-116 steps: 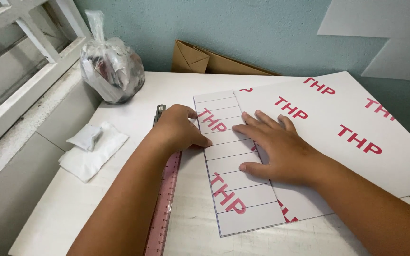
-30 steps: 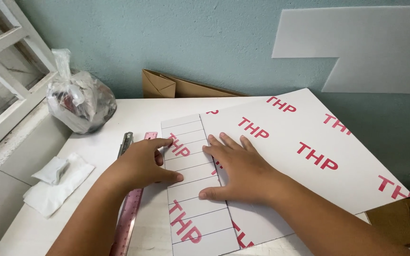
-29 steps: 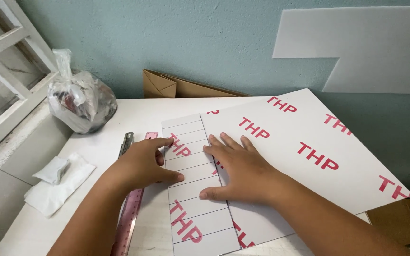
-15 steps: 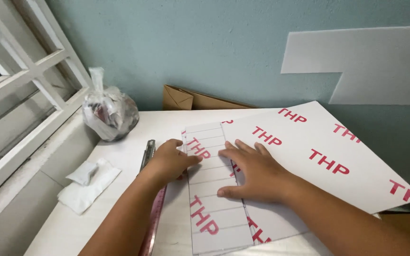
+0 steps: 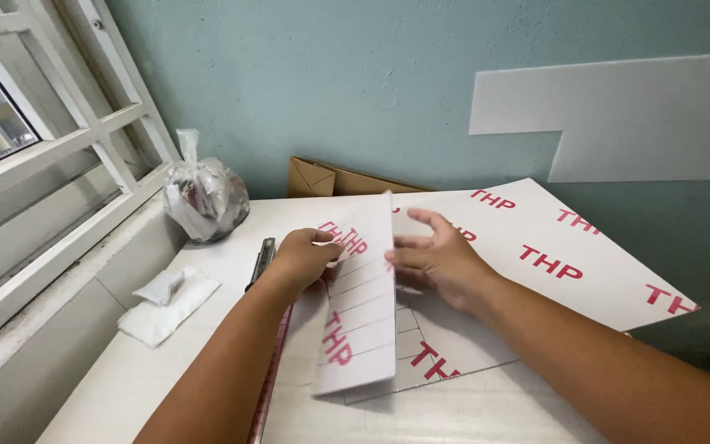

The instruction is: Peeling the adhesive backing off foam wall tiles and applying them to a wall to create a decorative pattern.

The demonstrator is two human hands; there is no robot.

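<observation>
A large white board (image 5: pixel 552 271) with red lettering lay flat on the pale bench (image 5: pixel 166 362), its far corner reaching toward the teal wall. Along the board's left edge a ruled strip (image 5: pixel 359 316), marked off by pencil lines into small boxes, stood folded up almost on edge, hinged on the board along a scored line and leaning a little to the left.

The left hand (image 5: pixel 301 259) was at the strip's upper left side, its grip closed narrowly on the strip's top edge, thumb on the lettered face and fingers behind. The right hand (image 5: pixel 437 259) lay to the right of the strip, palm down on the flat part of the board, fingers spread and pointing toward the fold, the thumb touching the strip's raised face; it pressed rather than clasped anything.

Just left of the strip, under the left forearm, a pink ruler (image 5: pixel 271 374) ran down the bench toward the camera. A dark utility knife (image 5: pixel 262 261) lay just beyond the ruler's far end, near the left wrist. Farther left of the strip sat a folded white cloth (image 5: pixel 166 300), and beyond that, by the window frame, a knotted clear plastic bag (image 5: pixel 205 197). Behind the strip's top end, against the wall, leaned brown cardboard (image 5: pixel 330 177).
</observation>
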